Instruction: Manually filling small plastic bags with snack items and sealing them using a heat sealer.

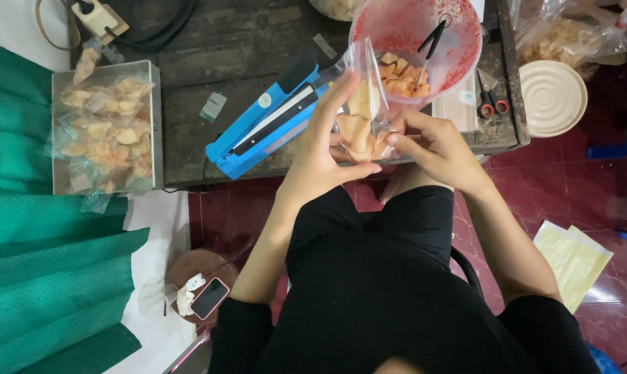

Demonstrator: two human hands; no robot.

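Note:
My left hand (325, 142) and my right hand (430, 145) both hold a small clear plastic bag (360, 104) with pale orange chips in it. The bag stands upright over the table's front edge, its mouth open at the top. My left fingers spread along the bag's left side. With pinched fingers, my right hand grips its lower right corner. Just left of the bag lies a blue heat sealer (265, 125), its arm raised. Behind the bag sits a red-stained plastic bowl (459, 48) with more chips and black tongs (431, 38).
A metal tray (154, 125) at the left holds several filled chip bags. Red-handled scissors (490, 100), a white ribbed lid (552, 97) and a big bag of chips (569, 34) are at the right. A phone (210, 298) lies on a low stool. Green cloth (43, 270) covers the left.

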